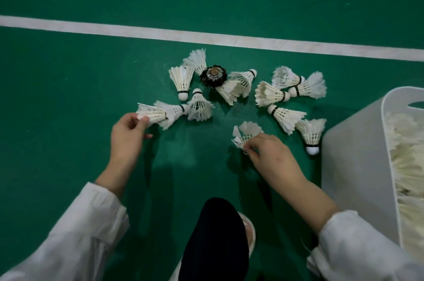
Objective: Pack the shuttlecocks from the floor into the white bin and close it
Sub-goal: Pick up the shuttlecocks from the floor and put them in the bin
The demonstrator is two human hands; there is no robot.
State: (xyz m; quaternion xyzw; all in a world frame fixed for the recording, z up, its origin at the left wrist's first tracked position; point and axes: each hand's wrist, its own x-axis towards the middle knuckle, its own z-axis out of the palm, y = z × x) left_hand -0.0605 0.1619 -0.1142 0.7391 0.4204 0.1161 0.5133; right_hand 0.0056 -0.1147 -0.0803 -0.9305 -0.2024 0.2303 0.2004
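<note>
Fingers, left hand (127, 133): pinched on the feather rim of a shuttlecock (150, 113) at the left end of the pile.
Fingers, right hand (267, 147): closed around the base of another shuttlecock (246, 131), feathers up.
Pile (229, 87): white shuttlecocks and a dark one (213, 75) on the green floor (68, 74), below the white line (137, 31).
Bin (358, 154): at right edge, open, holding shuttlecocks.

- Floor (68, 97) was deep green, crossed by a white line (206, 37).
- Shuttlecocks (270, 93) were white, black-banded at the cork; one shuttlecock (213, 75) was black.
- Bin (353, 166) was white.
- Sleeves (75, 241) were white.
</note>
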